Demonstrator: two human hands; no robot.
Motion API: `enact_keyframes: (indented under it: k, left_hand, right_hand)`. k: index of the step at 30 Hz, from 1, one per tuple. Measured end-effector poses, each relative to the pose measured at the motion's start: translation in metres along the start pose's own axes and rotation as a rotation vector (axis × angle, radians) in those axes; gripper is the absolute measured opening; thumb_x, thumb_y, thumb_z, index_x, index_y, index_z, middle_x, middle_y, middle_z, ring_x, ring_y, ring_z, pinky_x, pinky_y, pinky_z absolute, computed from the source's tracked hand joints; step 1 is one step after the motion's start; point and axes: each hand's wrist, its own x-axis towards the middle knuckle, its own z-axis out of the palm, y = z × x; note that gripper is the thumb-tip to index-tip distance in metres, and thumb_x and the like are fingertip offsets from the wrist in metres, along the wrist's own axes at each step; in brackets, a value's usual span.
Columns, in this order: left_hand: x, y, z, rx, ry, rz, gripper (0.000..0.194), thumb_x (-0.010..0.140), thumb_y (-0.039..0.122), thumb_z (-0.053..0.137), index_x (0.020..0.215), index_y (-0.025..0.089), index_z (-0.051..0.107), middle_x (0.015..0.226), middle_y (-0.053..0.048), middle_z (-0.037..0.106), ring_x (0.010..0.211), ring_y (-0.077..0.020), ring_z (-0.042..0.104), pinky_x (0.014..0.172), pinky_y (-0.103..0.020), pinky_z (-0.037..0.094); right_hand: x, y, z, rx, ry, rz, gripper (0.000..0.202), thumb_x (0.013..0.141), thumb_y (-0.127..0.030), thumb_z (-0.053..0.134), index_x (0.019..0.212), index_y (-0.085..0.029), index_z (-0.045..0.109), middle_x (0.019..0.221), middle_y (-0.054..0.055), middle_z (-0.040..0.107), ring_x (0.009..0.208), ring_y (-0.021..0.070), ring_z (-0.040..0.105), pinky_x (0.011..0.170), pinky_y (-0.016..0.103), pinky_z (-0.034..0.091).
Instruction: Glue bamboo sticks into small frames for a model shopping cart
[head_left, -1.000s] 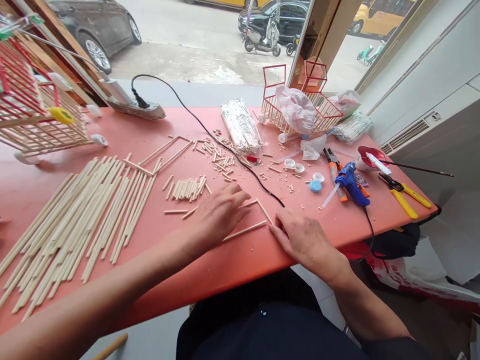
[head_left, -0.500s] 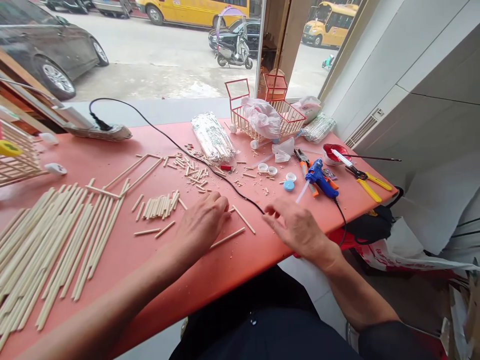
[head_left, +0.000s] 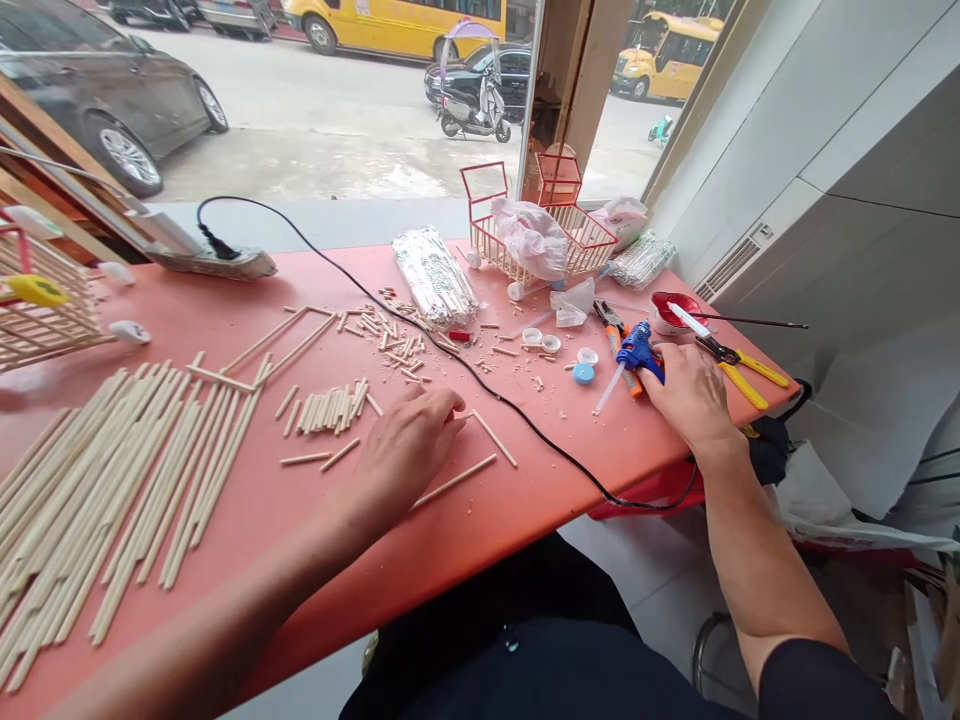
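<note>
My right hand (head_left: 691, 392) is closed round the handle of a blue hot glue gun (head_left: 636, 350), which lies on the table with a clear glue stick (head_left: 611, 388) at one end. Closed and palm-down, my left hand (head_left: 412, 440) has its fingertips on a thin wooden stick, mostly hidden beneath them. That stick's far end meets another wooden stick (head_left: 495, 440) at an angle. A longer wooden stick (head_left: 457, 480) passes out from under the hand towards me. Left of this hand is a small pile of short cut sticks (head_left: 330, 408).
Long sticks (head_left: 97, 480) cover the pink table's (head_left: 337, 580) left side. A black cord (head_left: 540, 430) crosses the middle. Orange-handled pliers (head_left: 609, 318), yellow-handled pliers (head_left: 750, 375), a red bowl (head_left: 664, 318), bottle caps (head_left: 583, 373) and a stick-built cart (head_left: 585, 240) lie beyond.
My right hand has let go of the black cord and moved right onto the glue gun's handle. The cord now hangs over the front table edge. My left hand has stayed nearly still.
</note>
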Motion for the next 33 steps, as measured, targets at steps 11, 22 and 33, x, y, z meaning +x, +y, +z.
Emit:
enact_keyframes:
  k: [11,22,33]
  left_hand:
    - [-0.003,-0.003,-0.023,-0.407,0.011,-0.194,0.02,0.089,0.038,0.061,0.084,0.023,0.074,0.082,-0.002,0.079,0.069,-0.0189,0.067,0.066,-0.03,0.049]
    - [-0.015,-0.015,-0.038,-0.849,0.112,-0.345,0.026,0.081,0.043,0.073,0.09,0.019,0.077,0.073,-0.002,0.072,0.069,-0.0158,0.063,0.063,-0.026,0.05]
    - [-0.019,-0.013,-0.036,-1.025,0.185,-0.364,0.023,0.08,0.038,0.077,0.09,0.017,0.078,0.071,-0.002,0.071,0.066,-0.0134,0.061,0.059,-0.023,0.049]
  right_hand:
    - [0.002,0.009,0.007,0.073,0.101,-0.065,0.039,0.092,-0.033,0.056,0.121,-0.009,0.064,0.123,0.026,0.066,0.116,0.0397,0.059,0.096,0.049,0.045]
    - [-0.038,-0.069,-0.041,1.399,-0.268,-0.324,0.043,0.103,-0.058,0.05,0.101,-0.019,0.068,0.096,0.012,0.073,0.075,0.0203,0.067,0.064,0.033,0.052]
    - [-0.059,-0.118,-0.038,1.606,-0.634,-0.294,0.051,0.099,-0.065,0.055,0.098,-0.016,0.065,0.079,0.002,0.058,0.057,0.0082,0.05,0.049,0.022,0.036]
